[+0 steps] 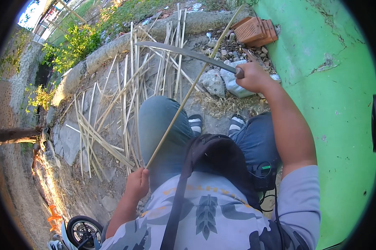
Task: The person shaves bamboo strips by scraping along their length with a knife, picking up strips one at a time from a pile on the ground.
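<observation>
My left hand (137, 183) is closed around the near end of a long, thin bamboo strip (174, 118). The strip slants up across my left knee toward the far right. In my right hand (255, 77) is the handle of a machete (183, 52), its long dark blade pointing left. The blade crosses the strip in its upper part; whether the two touch I cannot tell. Many split bamboo strips (125, 93) lie scattered in a loose pile on the ground beyond and left of my knees.
A green wall (321, 104) runs along my right. Near its foot are stacked orange roof tiles (254, 31), a large pale rock (237, 80) and rubble. A low concrete kerb (108, 53) borders the ground, with a bush (73, 46) behind. A motorcycle wheel (84, 231) shows at the lower left.
</observation>
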Motion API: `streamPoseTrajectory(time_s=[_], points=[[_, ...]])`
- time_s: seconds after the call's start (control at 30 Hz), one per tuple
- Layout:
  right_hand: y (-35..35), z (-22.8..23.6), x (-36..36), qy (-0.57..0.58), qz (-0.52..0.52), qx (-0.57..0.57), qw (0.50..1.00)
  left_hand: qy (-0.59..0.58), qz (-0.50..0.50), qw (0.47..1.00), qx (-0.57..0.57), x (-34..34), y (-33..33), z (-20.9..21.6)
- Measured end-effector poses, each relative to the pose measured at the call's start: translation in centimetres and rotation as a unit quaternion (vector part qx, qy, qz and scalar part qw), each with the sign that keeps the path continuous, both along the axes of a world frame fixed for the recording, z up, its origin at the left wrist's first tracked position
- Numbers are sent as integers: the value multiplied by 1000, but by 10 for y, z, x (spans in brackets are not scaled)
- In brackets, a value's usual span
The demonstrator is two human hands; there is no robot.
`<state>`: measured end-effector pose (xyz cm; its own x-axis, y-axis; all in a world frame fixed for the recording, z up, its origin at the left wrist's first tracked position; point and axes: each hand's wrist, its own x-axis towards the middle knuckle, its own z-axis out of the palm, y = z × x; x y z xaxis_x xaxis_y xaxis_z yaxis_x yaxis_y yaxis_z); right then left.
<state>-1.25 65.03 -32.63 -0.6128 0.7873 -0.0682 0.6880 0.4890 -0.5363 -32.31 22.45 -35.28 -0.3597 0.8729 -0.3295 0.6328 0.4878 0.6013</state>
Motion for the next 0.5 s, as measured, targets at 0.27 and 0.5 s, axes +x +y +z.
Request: streamPoseTrajectory(time_s=[0.27,0.5], points=[[-14,12,-11,-17,93,147,985,12,-5,1000,15,7,4,-4],[0,-12,25,7,28,84,996,30,-11,999,20,32,5,-10]])
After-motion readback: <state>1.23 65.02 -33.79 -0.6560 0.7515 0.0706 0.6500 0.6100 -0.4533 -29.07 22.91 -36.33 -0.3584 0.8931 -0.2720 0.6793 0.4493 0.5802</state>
